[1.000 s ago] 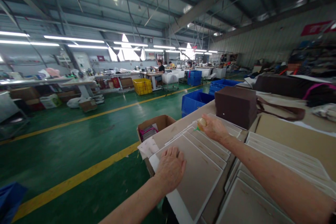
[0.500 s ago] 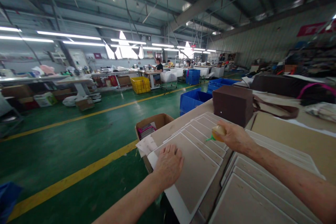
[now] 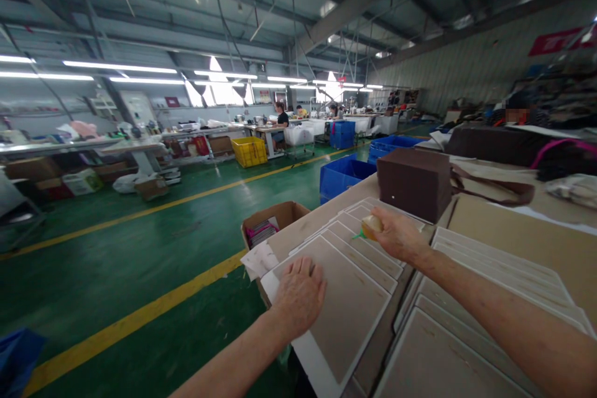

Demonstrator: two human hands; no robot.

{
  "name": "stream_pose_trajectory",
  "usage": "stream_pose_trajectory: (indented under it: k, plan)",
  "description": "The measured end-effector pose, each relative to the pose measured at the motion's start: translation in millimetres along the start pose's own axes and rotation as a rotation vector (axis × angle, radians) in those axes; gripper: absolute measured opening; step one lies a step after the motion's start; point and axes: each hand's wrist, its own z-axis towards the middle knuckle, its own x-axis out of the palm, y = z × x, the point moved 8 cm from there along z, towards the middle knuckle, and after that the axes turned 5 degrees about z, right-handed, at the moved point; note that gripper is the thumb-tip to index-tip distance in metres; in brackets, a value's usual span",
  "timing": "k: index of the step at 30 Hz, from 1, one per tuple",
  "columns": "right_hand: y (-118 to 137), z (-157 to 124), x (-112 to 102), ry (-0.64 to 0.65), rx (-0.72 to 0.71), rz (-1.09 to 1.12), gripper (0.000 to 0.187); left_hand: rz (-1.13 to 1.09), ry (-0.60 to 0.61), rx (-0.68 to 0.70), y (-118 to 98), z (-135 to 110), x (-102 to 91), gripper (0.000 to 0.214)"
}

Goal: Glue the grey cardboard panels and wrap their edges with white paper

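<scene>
My left hand [image 3: 301,295] lies with its fingers stretched over the front panel [image 3: 342,311], a flat grey-brown sheet with a white border. Behind that sheet, several similar panels [image 3: 361,250] overlap like steps. My right hand [image 3: 396,233] is wrapped round a squeeze bottle [image 3: 372,227] of yellowish liquid with a green nozzle. The nozzle points left and down, just over the overlapped panels; whether it touches them I cannot tell. Thin glossy streaks show on some panels. A second row of overlapped panels [image 3: 448,348] lies under and beside my right forearm.
A dark brown box-shaped piece [image 3: 413,185] with a strap stands at the back of the table. Left of the table are an open cardboard box [image 3: 275,214] and a blue crate [image 3: 342,180]. A yellow crate [image 3: 249,151] and seated people are farther off.
My right hand has moved left with the bottle, carrying the green nozzle across the overlapped panels. The left hand stays in place on the front panel.
</scene>
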Motion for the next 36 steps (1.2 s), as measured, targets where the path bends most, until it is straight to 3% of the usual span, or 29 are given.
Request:
stream_pose_trajectory:
  k: [6,11,19,22,36]
  plan:
    - [-9.1,-12.6,-12.9,0.039,0.015,0.033,0.018,-0.016,0.01,0.0,0.5,-0.4,0.3,0.025]
    - [-14.2,-12.3,-10.1,0.0,0.066,0.097,0.018,-0.012,0.013,-0.002,0.8,0.4,-1.3,0.025]
    - [-71.5,2.3,-21.5,-0.188,0.322,0.218,0.024,-0.009,0.009,-0.003,0.9,0.3,-1.6,0.025]
    - [-81.7,8.0,-20.6,-0.231,0.372,0.22,0.024,-0.012,0.011,-0.013,1.7,0.4,0.9,0.026]
    - [-54.8,49.9,16.4,-0.186,0.365,0.1,0.023,-0.026,0.011,-0.032,2.8,-0.2,0.6,0.026]
